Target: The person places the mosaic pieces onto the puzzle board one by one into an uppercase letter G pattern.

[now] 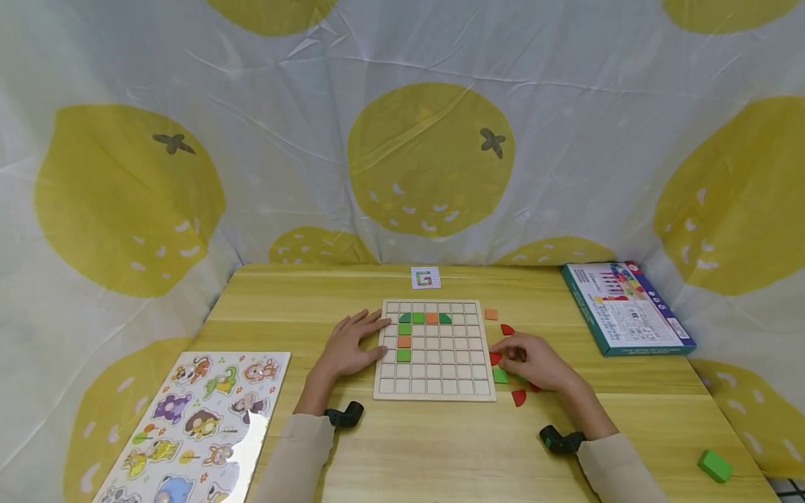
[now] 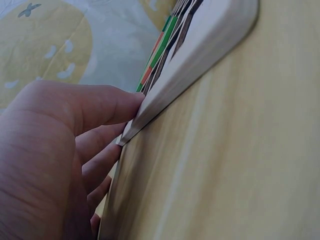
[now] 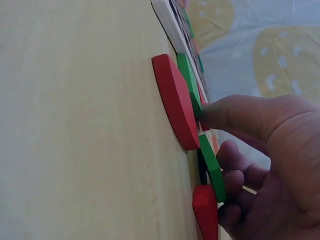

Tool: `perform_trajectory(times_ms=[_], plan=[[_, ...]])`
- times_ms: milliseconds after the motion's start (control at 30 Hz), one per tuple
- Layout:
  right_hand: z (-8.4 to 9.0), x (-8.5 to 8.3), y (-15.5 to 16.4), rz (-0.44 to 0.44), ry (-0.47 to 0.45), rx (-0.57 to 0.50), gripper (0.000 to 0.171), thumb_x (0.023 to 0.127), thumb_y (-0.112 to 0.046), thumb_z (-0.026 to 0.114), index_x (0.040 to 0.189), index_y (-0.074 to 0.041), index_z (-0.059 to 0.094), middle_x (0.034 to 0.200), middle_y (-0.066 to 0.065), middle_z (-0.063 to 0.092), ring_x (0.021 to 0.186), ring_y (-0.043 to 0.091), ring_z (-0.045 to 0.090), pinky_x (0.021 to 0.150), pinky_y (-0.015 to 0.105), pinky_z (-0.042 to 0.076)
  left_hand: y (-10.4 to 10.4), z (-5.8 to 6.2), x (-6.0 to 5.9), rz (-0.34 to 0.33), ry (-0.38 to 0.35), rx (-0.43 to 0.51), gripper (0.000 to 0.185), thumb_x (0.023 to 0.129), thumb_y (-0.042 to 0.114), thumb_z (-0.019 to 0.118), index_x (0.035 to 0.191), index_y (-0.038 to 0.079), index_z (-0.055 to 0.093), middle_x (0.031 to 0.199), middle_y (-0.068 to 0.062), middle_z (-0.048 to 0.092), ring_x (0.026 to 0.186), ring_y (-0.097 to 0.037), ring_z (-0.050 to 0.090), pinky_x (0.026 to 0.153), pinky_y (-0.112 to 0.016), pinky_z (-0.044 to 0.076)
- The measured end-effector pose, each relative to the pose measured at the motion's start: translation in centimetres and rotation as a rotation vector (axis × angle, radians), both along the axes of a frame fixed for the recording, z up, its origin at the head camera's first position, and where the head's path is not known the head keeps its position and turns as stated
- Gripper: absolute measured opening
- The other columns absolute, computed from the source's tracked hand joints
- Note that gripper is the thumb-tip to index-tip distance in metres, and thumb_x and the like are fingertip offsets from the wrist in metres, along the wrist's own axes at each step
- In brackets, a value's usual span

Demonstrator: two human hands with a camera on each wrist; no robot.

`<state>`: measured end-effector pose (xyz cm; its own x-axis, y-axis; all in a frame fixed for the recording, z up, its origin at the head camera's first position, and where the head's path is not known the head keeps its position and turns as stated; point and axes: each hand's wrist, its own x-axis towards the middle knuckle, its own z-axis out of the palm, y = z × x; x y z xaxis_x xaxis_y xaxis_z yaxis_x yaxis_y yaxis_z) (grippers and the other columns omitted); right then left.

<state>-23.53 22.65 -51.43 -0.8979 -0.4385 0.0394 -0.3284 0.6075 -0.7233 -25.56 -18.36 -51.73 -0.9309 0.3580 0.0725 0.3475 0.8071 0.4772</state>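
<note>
We're early in filling the grid board: seven green and orange tiles sit in its top-left cells, and most squares are bare (a small pattern card lies beyond it). Our left hand lies flat, fingers straight against the board's left edge. Our right hand curls over the loose pieces just right of the board, fingertips on a red one; whether it's gripped, we can't tell.

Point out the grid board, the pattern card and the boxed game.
grid board (image 1: 434,388): head view, bare bottom row.
pattern card (image 1: 425,277): head view, centre.
boxed game (image 1: 629,307): head view, lid middle.
</note>
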Motion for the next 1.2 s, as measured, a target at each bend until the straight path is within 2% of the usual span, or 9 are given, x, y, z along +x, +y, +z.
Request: perform_trajectory(times_ms=[167, 333, 500, 800, 1033, 1200], plan=[[-0.03, 0.03, 0.39, -0.056, -0.026, 0.015, 0.014, 0.087, -0.019, 0.072, 0.101, -0.022, 0.073, 0.078, -0.002, 0.054, 0.068, 0.013, 0.048, 0.057, 0.022, 0.040, 0.03, 0.08, 0.07, 0.004, -0.006, 0.005, 0.057, 0.089, 0.045, 0.061, 0.143, 0.034, 0.049, 0.157, 0.005, 0.036, 0.149, -0.026, 0.023, 0.121, -0.054, 0.011], [0.48, 0.29, 0.63, -0.104, -0.049, 0.041, 0.011, 0.087, -0.018, 0.072, 0.099, -0.018, 0.072, 0.078, 0.000, 0.054, 0.070, 0.014, 0.047, 0.058, 0.022, 0.039, 0.07, -0.04, 0.03, 0.004, 0.000, 0.006, 0.056, 0.089, 0.045, 0.061, 0.143, 0.034, 0.049, 0.157, 0.004, 0.036, 0.149, -0.026, 0.023, 0.121, -0.054, 0.011], [0.48, 0.34, 0.58, -0.045, -0.011, 0.037, 0.019, 0.085, -0.020, 0.074, 0.104, -0.017, 0.071, 0.081, -0.001, 0.054, 0.071, 0.013, 0.047, 0.060, 0.022, 0.040, 0.04, -0.12, -0.09, 0.007, -0.012, 0.006, 0.056, 0.089, 0.045, 0.061, 0.143, 0.036, 0.049, 0.157, 0.006, 0.035, 0.150, -0.024, 0.022, 0.122, -0.053, 0.009], [0.39, 0.48, 0.76, -0.072, -0.008, 0.030, 0.013, 0.082, -0.023, 0.078, 0.092, -0.019, 0.070, 0.079, -0.003, 0.056, 0.068, 0.011, 0.047, 0.060, 0.022, 0.041, -0.11, -0.37, -0.27, 0.008, -0.013, 0.000, 0.056, 0.089, 0.046, 0.061, 0.143, 0.037, 0.048, 0.157, 0.008, 0.034, 0.150, -0.023, 0.021, 0.122, -0.052, 0.009], [0.47, 0.57, 0.84, 0.012, -0.006, 0.020, 0.027, 0.084, -0.020, 0.076, 0.110, -0.016, 0.071, 0.082, 0.002, 0.054, 0.070, 0.013, 0.046, 0.058, 0.023, 0.038, -0.07, -0.31, -0.16, 0.006, -0.013, -0.001, 0.057, 0.089, 0.046, 0.060, 0.143, 0.036, 0.048, 0.158, 0.007, 0.034, 0.150, -0.025, 0.022, 0.121, -0.053, 0.010], [0.42, 0.63, 0.96, 0.029, -0.014, 0.026, 0.021, 0.086, -0.022, 0.074, 0.106, -0.020, 0.073, 0.081, -0.001, 0.054, 0.071, 0.012, 0.047, 0.059, 0.022, 0.039, 0.00, -0.20, -0.07, 0.004, -0.008, 0.001, 0.056, 0.089, 0.045, 0.061, 0.143, 0.036, 0.049, 0.157, 0.006, 0.034, 0.150, -0.025, 0.022, 0.121, -0.053, 0.010]])
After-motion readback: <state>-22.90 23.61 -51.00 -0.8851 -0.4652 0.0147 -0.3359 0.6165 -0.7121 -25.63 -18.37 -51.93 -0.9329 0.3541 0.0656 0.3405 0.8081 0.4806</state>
